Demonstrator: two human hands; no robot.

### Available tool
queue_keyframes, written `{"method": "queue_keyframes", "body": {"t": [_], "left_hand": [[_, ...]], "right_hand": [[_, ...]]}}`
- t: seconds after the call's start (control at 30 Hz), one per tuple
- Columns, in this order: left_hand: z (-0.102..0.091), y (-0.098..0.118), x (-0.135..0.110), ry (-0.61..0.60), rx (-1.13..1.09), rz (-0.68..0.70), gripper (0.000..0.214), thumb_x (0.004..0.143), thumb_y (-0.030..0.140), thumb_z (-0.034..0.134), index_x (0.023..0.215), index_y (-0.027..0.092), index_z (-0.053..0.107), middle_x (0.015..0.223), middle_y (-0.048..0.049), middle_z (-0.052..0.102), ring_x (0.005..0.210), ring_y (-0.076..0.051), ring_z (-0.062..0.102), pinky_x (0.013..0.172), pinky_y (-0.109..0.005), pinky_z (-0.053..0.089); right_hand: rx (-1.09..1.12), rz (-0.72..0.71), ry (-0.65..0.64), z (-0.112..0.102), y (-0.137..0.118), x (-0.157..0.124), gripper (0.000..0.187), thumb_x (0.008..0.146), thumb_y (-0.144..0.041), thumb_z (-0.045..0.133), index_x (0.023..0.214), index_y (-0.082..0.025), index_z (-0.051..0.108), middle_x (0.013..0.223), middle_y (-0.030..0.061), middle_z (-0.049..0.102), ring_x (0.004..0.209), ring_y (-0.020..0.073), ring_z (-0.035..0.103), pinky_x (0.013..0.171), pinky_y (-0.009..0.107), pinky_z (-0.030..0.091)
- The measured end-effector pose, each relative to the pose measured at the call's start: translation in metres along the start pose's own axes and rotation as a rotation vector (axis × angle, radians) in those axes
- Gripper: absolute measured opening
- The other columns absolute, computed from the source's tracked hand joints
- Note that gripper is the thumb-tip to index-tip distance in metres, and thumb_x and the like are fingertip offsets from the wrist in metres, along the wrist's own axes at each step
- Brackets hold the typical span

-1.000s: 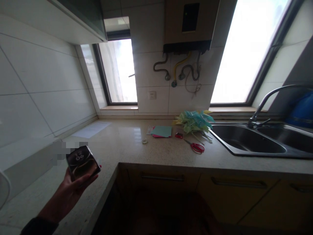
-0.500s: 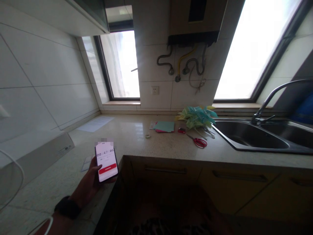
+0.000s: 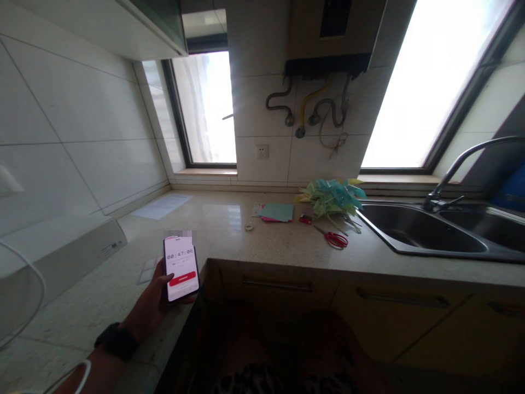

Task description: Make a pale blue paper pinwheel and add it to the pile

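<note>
The left hand [image 3: 152, 300] is closed around a phone [image 3: 181, 268], held upright above the bench [image 3: 229, 235] edge at about 7 o'clock in the view. Its lit screen shows a timer and a red bar. Red scissors [image 3: 334, 239] lie on the bench at 2 o'clock from the phone, well apart, just beside the sink [image 3: 414, 232]. The right hand is out of sight.

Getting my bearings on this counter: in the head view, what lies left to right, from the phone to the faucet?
phone in the left hand → tape roll → teal paper sheets → small red object → red scissors → sink → faucet
</note>
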State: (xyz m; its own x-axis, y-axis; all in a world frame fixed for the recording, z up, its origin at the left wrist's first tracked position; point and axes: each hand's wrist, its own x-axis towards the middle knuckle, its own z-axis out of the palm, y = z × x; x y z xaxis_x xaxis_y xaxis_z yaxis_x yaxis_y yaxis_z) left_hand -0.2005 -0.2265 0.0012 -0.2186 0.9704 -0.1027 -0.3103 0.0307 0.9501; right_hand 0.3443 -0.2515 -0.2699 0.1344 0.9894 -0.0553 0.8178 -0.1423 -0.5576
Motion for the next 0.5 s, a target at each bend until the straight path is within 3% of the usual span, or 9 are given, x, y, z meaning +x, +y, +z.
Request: {"method": "queue_keyframes", "body": {"t": [0.33, 0.5], "left_hand": [[0.0006, 0.0020, 0.0002, 0.019, 0.012, 0.003, 0.070, 0.082, 0.023, 0.066, 0.143, 0.045, 0.040, 0.135, -0.0060, 0.060, 0.101, -0.037, 0.070, 0.070, -0.062, 0.063], [-0.0012, 0.0014, -0.0003, -0.007, 0.022, 0.022, 0.070, 0.082, 0.021, 0.066, 0.143, 0.043, 0.041, 0.131, -0.0075, 0.061, 0.099, -0.038, 0.071, 0.070, -0.064, 0.062]], "right_hand": [[-0.034, -0.011, -0.019, 0.0004, 0.0012, 0.0008, 0.052, 0.095, -0.036, 0.039, 0.128, -0.007, 0.067, 0.133, 0.0197, 0.066, 0.129, 0.0306, 0.059, 0.108, 0.038, 0.043], [-0.041, 0.028, -0.022, 0.0037, 0.0022, 0.0033, 0.048, 0.094, -0.035, 0.042, 0.124, -0.010, 0.070, 0.130, 0.0191, 0.068, 0.121, 0.0318, 0.064, 0.103, 0.040, 0.047]]}}
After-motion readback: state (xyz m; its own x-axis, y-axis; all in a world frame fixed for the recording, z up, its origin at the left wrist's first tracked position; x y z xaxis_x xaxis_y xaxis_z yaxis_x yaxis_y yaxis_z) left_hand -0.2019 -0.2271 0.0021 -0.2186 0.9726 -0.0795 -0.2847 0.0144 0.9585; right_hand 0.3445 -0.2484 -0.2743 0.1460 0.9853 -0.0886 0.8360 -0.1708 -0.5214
